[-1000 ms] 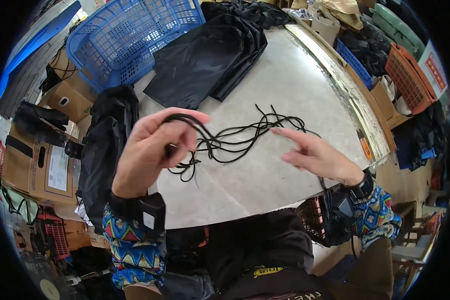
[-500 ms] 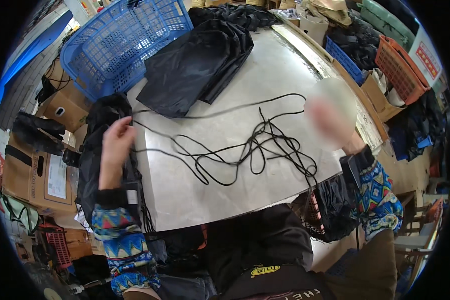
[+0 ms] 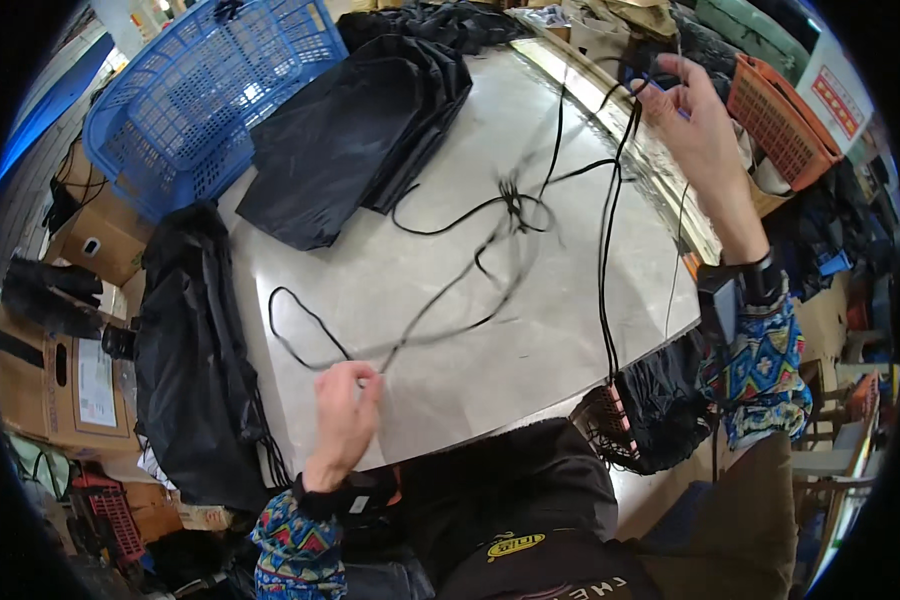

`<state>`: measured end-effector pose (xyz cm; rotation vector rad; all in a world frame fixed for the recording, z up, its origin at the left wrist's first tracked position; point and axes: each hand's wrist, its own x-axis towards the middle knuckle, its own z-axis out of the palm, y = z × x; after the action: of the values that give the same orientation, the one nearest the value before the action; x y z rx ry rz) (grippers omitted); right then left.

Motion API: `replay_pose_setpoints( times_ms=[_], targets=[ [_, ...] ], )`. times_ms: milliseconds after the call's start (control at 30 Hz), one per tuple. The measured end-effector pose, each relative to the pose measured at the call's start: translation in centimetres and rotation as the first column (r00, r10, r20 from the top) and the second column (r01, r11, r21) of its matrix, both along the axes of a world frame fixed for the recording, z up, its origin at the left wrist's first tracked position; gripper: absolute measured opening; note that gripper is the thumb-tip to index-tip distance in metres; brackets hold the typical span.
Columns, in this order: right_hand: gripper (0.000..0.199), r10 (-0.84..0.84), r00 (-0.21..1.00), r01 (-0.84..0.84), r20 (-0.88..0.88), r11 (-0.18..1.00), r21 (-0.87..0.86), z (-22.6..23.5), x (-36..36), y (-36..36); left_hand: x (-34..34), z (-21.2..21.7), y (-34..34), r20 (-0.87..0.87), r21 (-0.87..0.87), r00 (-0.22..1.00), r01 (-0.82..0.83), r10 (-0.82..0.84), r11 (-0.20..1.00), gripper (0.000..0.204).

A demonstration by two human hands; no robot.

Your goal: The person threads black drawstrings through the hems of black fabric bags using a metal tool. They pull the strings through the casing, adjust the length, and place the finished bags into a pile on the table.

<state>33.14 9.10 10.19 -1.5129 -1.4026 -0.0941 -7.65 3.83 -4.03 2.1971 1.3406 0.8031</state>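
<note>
A long, thin black cord point(image 3: 607, 270) runs across the pale metal tabletop point(image 3: 450, 395), bunched in a blurred tangle near the middle. My left hand point(image 3: 345, 418), low on the table, has its fingers pinched on one stretch of this cord. Raised over the table's far right edge, my right hand point(image 3: 705, 135) grips the cord between thumb and fingers, with strands hanging from it. Two of these drop past the near edge toward a pile of black cords point(image 3: 670, 405). Folded black fabric point(image 3: 330, 140) lies at the far left of the table.
A blue plastic basket point(image 3: 205, 95) leans behind the fabric. More black fabric point(image 3: 190, 350) drapes along the left edge. Cardboard boxes point(image 3: 80, 385) stand left of the table. An orange basket point(image 3: 780, 125) is at the far right, beyond a long pale ledge point(image 3: 610, 120).
My left hand has moved from the left fabric toward the near side and pinches the cord. My right hand has risen away, lifting strands and drawing the tangle up the table.
</note>
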Motion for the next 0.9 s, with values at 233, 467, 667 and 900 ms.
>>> replay_pose_setpoints(
  times_ms=[233, 467, 667, 900],
  targets=[
    [0.024, 0.212, 0.914, -0.026, 0.345, 0.881, -0.473, -5.4, -0.2, -5.8, 2.1, 3.3, 0.3, 0.099, -0.029, 0.993, -0.066, 0.069, 0.997, 0.018],
    [0.029, 0.305, 0.899, 0.071, 0.315, 0.609, -0.79, -12.9, 1.1, -11.9, 10.5, -0.1, -4.2, 0.226, -0.238, 0.905, 0.409, -0.36, 0.881, 0.02],
    [0.018, 0.342, 0.868, -0.484, -0.361, 0.416, -0.769, -9.3, -2.9, -11.1, 19.4, -2.4, -6.4, 0.644, -0.412, 0.756, 0.474, -0.119, 0.779, 0.022],
    [0.018, 0.116, 0.984, -0.032, 0.135, 0.859, -0.51, -6.9, 0.7, -8.6, 12.9, 0.9, -2.0, 0.836, -0.48, 0.544, 0.661, 0.071, 0.577, 0.023]
  ],
)
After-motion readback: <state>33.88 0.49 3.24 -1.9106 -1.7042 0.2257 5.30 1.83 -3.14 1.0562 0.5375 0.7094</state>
